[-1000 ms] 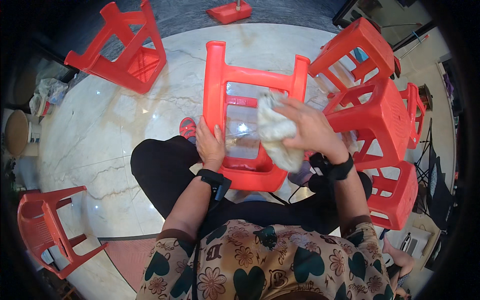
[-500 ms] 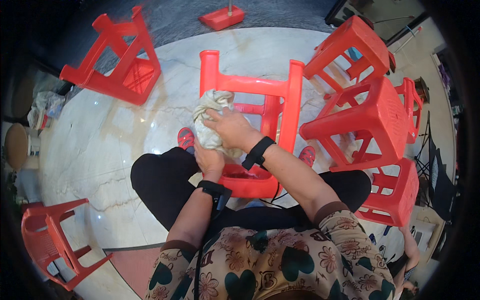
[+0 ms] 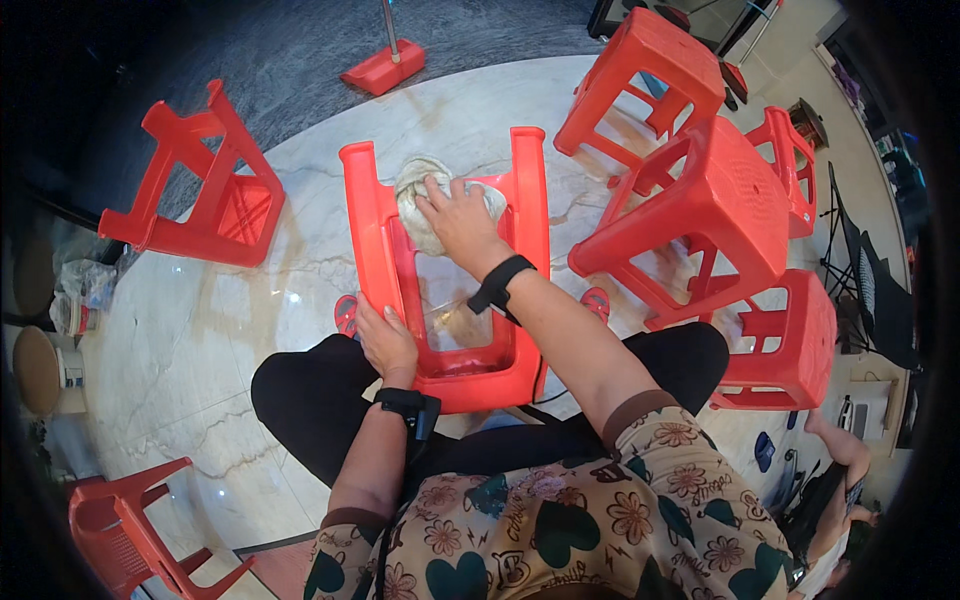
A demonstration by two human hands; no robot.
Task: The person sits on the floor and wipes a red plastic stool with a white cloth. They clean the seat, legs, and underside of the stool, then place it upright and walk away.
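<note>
Right hand [image 3: 462, 225]: closed over a bunched off-white cloth [image 3: 413, 203], fingers laid across its top; the cloth rests on a crossbar at the far end of a red plastic four-legged stool [image 3: 533, 250].
Left hand [image 3: 388, 345]: clamped on the same stool, at its left side, nearer the body.
Stool: tipped between the person's knees, legs pointing away, seat end toward the body.
Wrists: one black wristband [image 3: 497, 285] on the right; one black strap with a box-shaped module [image 3: 420, 412] on the left.
Feet: red shoes [image 3: 346, 315], one showing on either side of the stool.
Floor: pale veined marble tile [image 3: 190, 390].
Beyond: one red dustpan with a grey handle [image 3: 385, 70].
Upper left: one tipped red plastic stool with an open frame [image 3: 262, 195].
Lower left: one red plastic chair with a perforated panel [image 3: 118, 550].
Right: a cluster of red plastic stools [image 3: 738, 200], standing close together.
Lower right: another person, partly visible [image 3: 848, 450].
</note>
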